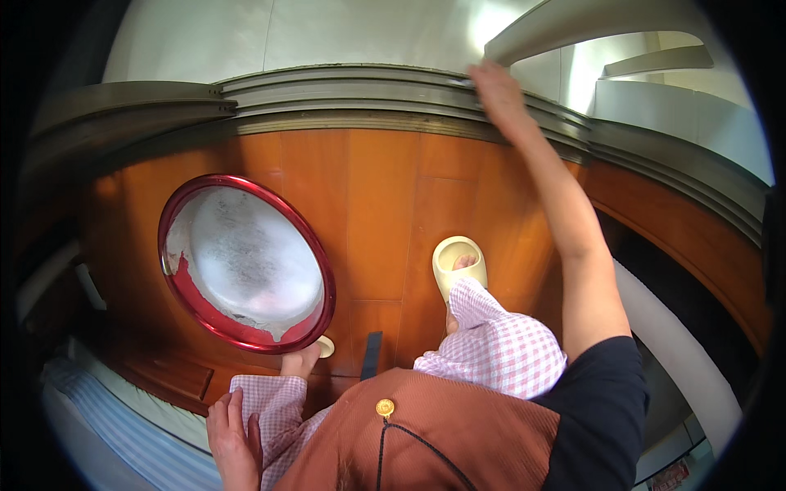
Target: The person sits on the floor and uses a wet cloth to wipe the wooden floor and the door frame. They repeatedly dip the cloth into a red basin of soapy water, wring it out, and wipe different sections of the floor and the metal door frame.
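Observation:
My right hand (498, 95) reaches out to the grooved metal track (356, 92) of a sliding door at the far edge of the wooden floor. A small pale thing (459, 81) shows by its fingertips, too blurred to name, and I cannot tell whether the hand grips it. Lower left, my left hand (235, 433) rests against the checked trouser leg (270, 396), with nothing in it and the thumb apart from the fingers. On the floor to the left stands a basin (325, 270) with a shiny red rim, its inner coating worn. Cloudy grey, foamy water (252, 245) fills it.
Pale tiles (344, 34) lie beyond the track. A pale curved frame (589, 27) rises at upper right, close to my right hand. A cream slipper (443, 270) is on my right foot. Blue striped fabric (123, 417) lies at lower left. A dark strip (371, 355) lies between my feet.

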